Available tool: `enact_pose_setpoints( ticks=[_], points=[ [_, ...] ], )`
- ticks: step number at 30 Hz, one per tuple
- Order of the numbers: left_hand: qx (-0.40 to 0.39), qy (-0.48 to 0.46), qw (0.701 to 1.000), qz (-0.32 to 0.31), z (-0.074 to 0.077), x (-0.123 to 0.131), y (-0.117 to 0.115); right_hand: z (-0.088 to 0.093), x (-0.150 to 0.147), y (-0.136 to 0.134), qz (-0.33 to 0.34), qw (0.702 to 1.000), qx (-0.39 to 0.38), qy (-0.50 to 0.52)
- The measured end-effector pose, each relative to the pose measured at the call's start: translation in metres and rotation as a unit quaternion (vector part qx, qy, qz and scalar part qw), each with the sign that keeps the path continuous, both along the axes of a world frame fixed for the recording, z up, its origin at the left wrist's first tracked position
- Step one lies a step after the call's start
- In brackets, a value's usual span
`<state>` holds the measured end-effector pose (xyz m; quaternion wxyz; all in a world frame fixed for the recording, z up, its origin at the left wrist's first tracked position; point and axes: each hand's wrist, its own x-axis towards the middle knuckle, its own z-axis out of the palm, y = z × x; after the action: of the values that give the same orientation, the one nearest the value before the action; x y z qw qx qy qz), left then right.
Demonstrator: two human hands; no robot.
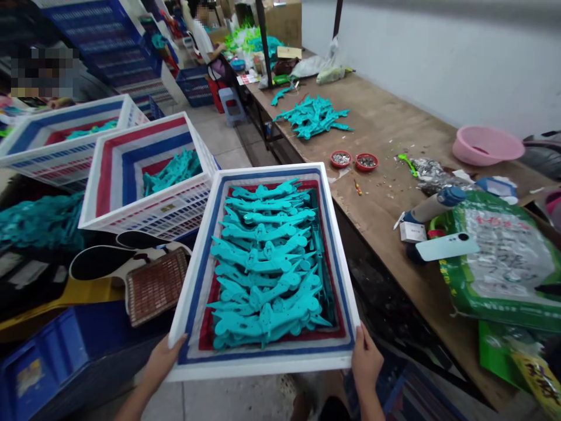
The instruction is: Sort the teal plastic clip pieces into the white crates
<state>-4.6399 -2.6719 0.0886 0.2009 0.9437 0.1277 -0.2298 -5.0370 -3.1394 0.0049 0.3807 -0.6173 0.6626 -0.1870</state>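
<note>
Beside the workbench (385, 134), a crate (263, 368) hides fingers of 2 hands (163, 361).

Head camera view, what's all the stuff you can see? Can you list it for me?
White crate: 1, white with blue and red stripes, held in front
Turquoise plastic pieces: many, turquoise, inside the white crate
Striped crates: 2, white, red and blue, left
Turquoise pile: 1, turquoise, on the workbench
Workbench: 1, brown wood, right
Small dishes: 2, red, on the workbench
Basin: 1, pink, far right
Printed bag: 1, green and white, right
Wicker tray: 1, brown, left
Blue crate: 1, blue, lower left
Co-worker: 1 person, white top, far back
Left hand: 1, bare, on the white crate's edge
Right hand: 1, bare, on the white crate's edge
</note>
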Motion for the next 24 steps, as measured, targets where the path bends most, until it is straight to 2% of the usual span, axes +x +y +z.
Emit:
enact_pose_setpoints(
  ticks=[3,6,10,13,15,18,24],
  points=[
    [0.061,-0.011,0.998,-0.012,-0.009,-0.019,-0.02,-0.002,0.013,-0.051,0.013,1.0,-0.007,-0.012],
    [0.121,0.0,0.992,-0.035,-0.015,-0.039,-0.052,-0.004,0.03,-0.106,0.031,0.999,-0.021,-0.019],
    [0.123,0.012,0.991,-0.046,-0.021,-0.059,-0.102,-0.003,0.061,-0.177,0.056,0.996,-0.055,-0.036],
    [0.133,0.026,0.99,-0.046,-0.025,-0.066,-0.131,-0.002,0.08,-0.214,0.068,0.994,-0.073,-0.046],
    [0.142,0.031,0.988,-0.042,-0.027,-0.068,-0.141,-0.003,0.085,-0.226,0.08,0.992,-0.077,-0.054],
    [0.152,0.033,0.987,-0.038,-0.025,-0.069,-0.146,-0.008,0.082,-0.232,0.09,0.991,-0.082,-0.06],
    [0.151,0.045,0.987,-0.04,-0.004,-0.071,-0.159,-0.012,0.077,-0.235,0.113,0.99,-0.079,-0.02]
  ],
)
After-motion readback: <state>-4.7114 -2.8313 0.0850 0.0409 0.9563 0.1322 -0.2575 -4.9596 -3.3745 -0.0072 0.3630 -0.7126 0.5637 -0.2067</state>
